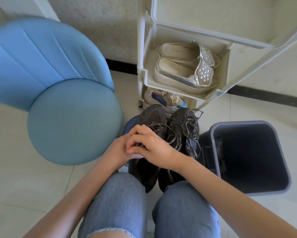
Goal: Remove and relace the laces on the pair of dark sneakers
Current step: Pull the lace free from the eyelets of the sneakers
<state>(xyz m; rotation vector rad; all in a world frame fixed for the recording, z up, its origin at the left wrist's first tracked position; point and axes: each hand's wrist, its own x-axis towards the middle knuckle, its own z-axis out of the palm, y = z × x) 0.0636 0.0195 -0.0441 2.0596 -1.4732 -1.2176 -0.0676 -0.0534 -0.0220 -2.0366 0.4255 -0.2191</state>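
Sneakers stand side by side at frame centre, right hand curled over the left-hand shoe pinching its lace, left hand pressed against it, grip not discernible.

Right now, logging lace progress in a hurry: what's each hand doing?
Left hand: grip hidden beneath the other hand; cannot tell.
Right hand: fingers curled, pinching the sneaker lace.

A round blue padded stool blocks the left, a dark grey plastic bin the right, a cream plastic shoe rack ahead; the tiled floor lower-left lies open.
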